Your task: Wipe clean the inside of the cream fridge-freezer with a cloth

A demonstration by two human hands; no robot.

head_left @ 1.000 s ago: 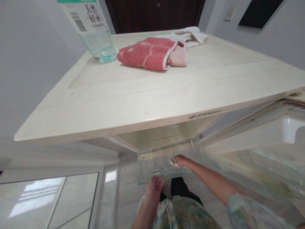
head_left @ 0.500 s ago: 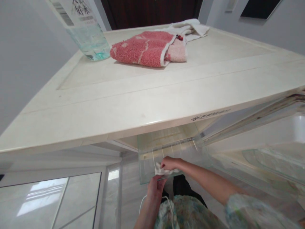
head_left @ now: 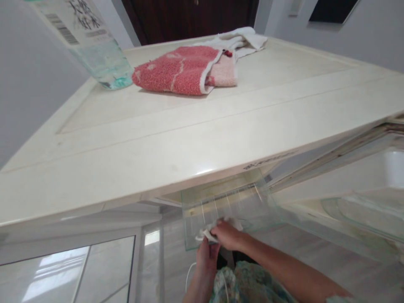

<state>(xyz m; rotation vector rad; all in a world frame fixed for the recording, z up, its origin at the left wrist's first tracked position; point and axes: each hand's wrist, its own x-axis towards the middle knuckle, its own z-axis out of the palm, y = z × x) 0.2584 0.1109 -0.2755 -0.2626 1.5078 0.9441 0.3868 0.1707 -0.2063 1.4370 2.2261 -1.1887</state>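
Observation:
A clear plastic drawer (head_left: 227,202) sticks out from under the cream top of an open fridge (head_left: 202,139). My left hand (head_left: 205,256) grips the drawer's front edge from below. My right hand (head_left: 227,235) is closed on a small white cloth (head_left: 205,234) and presses it against the drawer's front left corner, right above my left hand.
On the fridge top lie a folded red towel (head_left: 176,71), a white cloth (head_left: 243,40) behind it and a large clear water bottle (head_left: 94,46) at the left. The open fridge door with clear shelves (head_left: 362,210) stands to the right. Glossy floor tiles (head_left: 63,273) lie below.
My right hand has slid the white cloth leftward along the drawer's front, from the middle to the front left corner. My left hand stays on the drawer edge.

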